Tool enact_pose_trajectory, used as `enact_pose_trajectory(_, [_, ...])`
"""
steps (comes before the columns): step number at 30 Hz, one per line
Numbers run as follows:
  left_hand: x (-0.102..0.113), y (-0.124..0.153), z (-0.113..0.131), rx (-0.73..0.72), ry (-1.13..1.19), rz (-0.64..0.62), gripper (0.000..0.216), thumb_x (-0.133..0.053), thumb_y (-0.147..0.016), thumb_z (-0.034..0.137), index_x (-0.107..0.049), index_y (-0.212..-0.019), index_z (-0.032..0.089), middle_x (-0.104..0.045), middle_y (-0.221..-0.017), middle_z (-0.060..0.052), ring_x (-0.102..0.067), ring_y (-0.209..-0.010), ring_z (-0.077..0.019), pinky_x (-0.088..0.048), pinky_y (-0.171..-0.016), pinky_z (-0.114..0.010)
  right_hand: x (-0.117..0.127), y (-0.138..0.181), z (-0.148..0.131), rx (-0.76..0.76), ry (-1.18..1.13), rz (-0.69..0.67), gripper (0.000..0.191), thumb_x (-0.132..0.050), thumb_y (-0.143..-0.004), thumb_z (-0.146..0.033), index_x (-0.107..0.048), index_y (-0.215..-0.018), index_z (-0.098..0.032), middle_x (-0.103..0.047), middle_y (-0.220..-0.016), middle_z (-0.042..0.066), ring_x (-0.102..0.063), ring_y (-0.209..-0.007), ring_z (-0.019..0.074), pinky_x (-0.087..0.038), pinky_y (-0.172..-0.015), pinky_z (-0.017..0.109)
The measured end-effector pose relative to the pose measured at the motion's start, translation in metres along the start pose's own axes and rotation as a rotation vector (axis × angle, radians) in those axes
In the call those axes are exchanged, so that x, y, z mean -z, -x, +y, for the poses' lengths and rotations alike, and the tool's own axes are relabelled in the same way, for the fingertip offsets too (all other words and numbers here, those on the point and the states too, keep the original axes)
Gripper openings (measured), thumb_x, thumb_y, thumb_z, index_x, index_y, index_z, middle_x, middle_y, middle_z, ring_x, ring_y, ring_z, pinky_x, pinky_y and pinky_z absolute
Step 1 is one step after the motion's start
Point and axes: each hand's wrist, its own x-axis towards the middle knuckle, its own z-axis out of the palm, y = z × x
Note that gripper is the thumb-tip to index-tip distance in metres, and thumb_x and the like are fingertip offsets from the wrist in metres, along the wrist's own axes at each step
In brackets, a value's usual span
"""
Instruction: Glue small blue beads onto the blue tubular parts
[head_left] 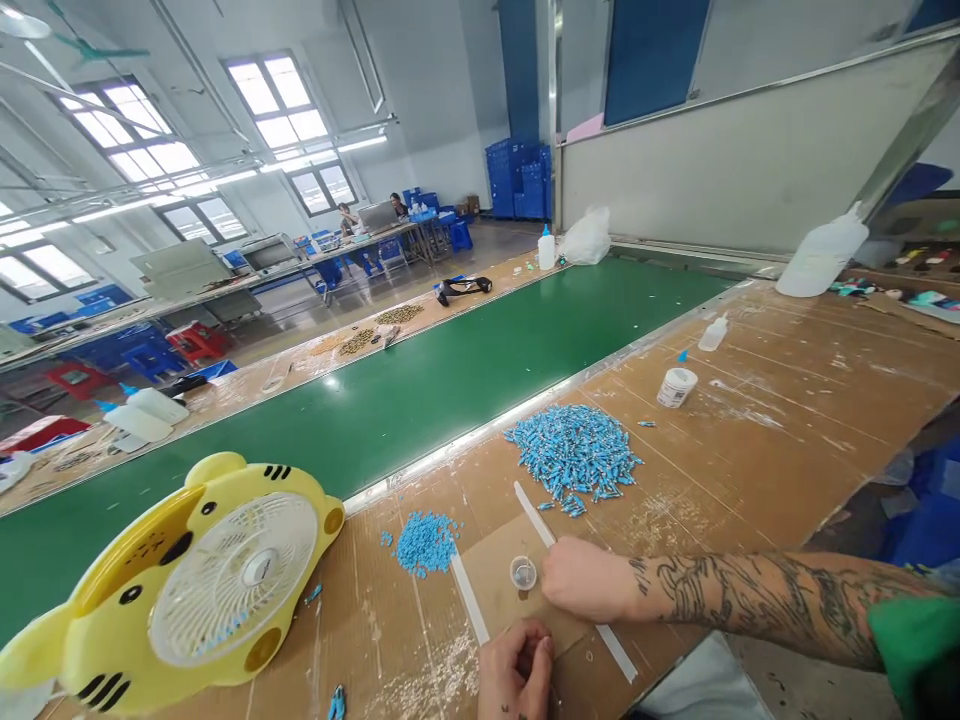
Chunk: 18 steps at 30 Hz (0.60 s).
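Note:
My right hand [583,580] rests closed on the taped board [487,565], its knuckles up and its fingertips turned out of sight. Beside it, close to the fingers, stands a small clear cup [523,573] with something thin standing in it. Nearer the table edge, my left hand [516,668] has thumb and fingers curled together in a pinch; whatever is between them is too small to make out. A heap of small blue pieces [426,543] lies left of the board. Beyond the board is a larger pile of blue parts with metal-looking ends [576,452].
A yellow animal-faced fan [247,570] stands at left. A green conveyor belt [450,365] runs behind the cardboard-covered table [750,450]. On the right are a white tub [676,387], a small squeeze bottle [713,333] and a large clear bottle [821,255]. People sit far back.

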Motion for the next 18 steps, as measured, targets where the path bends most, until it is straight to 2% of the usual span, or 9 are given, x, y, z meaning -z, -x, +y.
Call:
enact_pose_trajectory(4, [0.010, 0.005, 0.015, 0.024, 0.018, 0.004, 0.031, -0.050, -0.091, 0.034, -0.070, -0.077, 0.014, -0.062, -0.064, -0.005, -0.050, -0.058, -0.0152, -0.032, -0.056, -0.026, -0.004, -0.003, 0.006, 0.060, 0.019, -0.006, 0.010, -0.066, -0.077, -0.006, -0.075, -0.075, -0.010, -0.072, -0.073, 0.013, -0.071, -0.069, 0.0258, -0.021, -0.050, 0.037])
enact_pose_trajectory(8, [0.015, 0.010, 0.019, 0.072, 0.035, 0.027, 0.030, -0.052, -0.091, 0.032, -0.070, -0.077, 0.014, -0.063, -0.067, -0.006, -0.052, -0.061, -0.0161, -0.032, -0.058, -0.027, -0.008, 0.004, 0.015, 0.017, -0.078, -0.002, 0.012, -0.063, -0.076, -0.011, -0.074, -0.080, -0.010, -0.073, -0.079, 0.015, -0.070, -0.075, 0.0268, -0.030, -0.057, 0.036])
enact_pose_trajectory(12, [0.015, 0.013, 0.017, 0.102, 0.075, 0.063, 0.025, -0.054, -0.090, 0.029, -0.072, -0.080, 0.015, -0.065, -0.071, -0.005, -0.055, -0.065, -0.0166, -0.034, -0.060, -0.027, -0.015, 0.015, 0.016, -0.091, -0.300, 0.109, 0.015, -0.055, -0.079, -0.008, -0.068, -0.080, -0.015, -0.071, -0.086, 0.010, -0.068, -0.083, 0.0244, -0.038, -0.068, 0.033])
enact_pose_trajectory(15, [0.015, 0.011, 0.017, 0.091, 0.058, 0.085, 0.023, -0.055, -0.090, 0.027, -0.072, -0.080, 0.016, -0.066, -0.072, -0.004, -0.056, -0.065, -0.0160, -0.036, -0.061, -0.027, -0.025, 0.022, 0.018, -0.102, -0.390, 0.186, 0.016, -0.053, -0.082, -0.007, -0.064, -0.077, -0.017, -0.068, -0.085, 0.006, -0.066, -0.083, 0.0219, -0.039, -0.071, 0.032])
enact_pose_trajectory(18, [0.015, 0.008, 0.020, 0.043, -0.006, 0.096, 0.023, -0.054, -0.091, 0.026, -0.071, -0.080, 0.016, -0.066, -0.072, -0.003, -0.056, -0.066, -0.0152, -0.036, -0.063, -0.026, -0.032, 0.031, 0.025, -0.156, -0.522, 0.337, 0.015, -0.052, -0.089, -0.013, -0.064, -0.082, -0.017, -0.066, -0.085, 0.006, -0.061, -0.082, 0.0203, -0.039, -0.073, 0.031])
